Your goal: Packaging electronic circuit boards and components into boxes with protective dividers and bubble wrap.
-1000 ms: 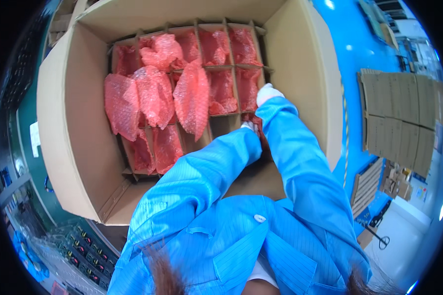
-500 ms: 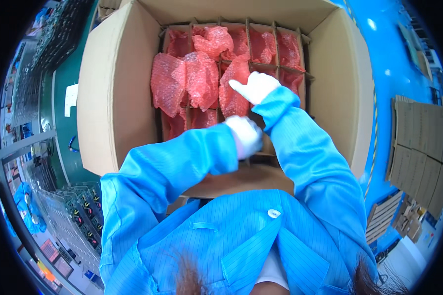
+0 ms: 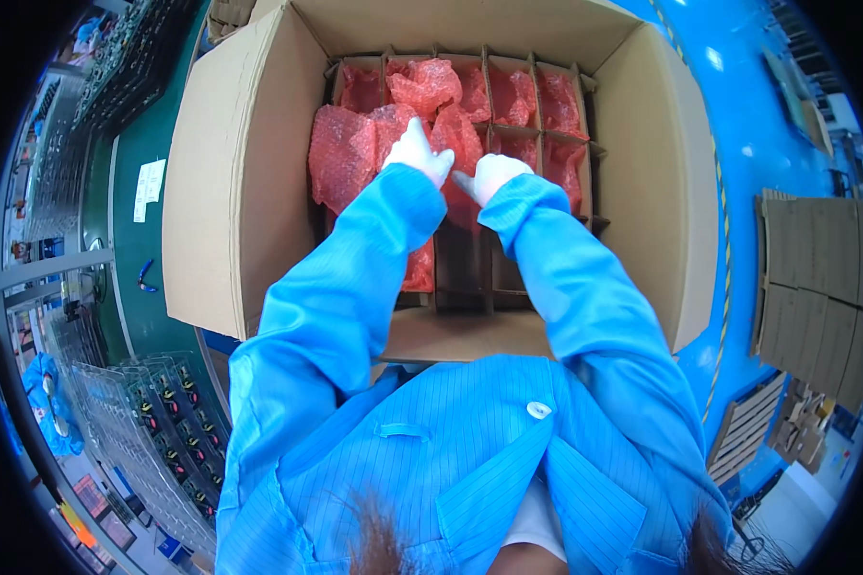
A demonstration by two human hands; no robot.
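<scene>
The thumb of the white-gloved left hand (image 3: 419, 155) stands apart from its pointing finger, beside a long, puffy pink bubble-wrap bag (image 3: 457, 136). The white-gloved right hand (image 3: 499, 174) points its thumb side at the bag's lower right edge. I cannot tell if either hand is pinching the bag, because the other fingers are tucked out of sight.

The bag is between the two hands. Working it well likely means using soft fingertips, one hand on each side, so the bubbles do not pop and the thin wrap does not rip.

Both hands reach forward with bent wrists, the left a bit farther up. The shiny blue sleeves (image 3: 328, 287) slant in toward each other.

Around them, more pink bubble-wrap bags (image 3: 342, 158) fill many slots between thin brown cardboard dividers (image 3: 514, 128), inside a big tan cardboard box (image 3: 654, 182).
</scene>
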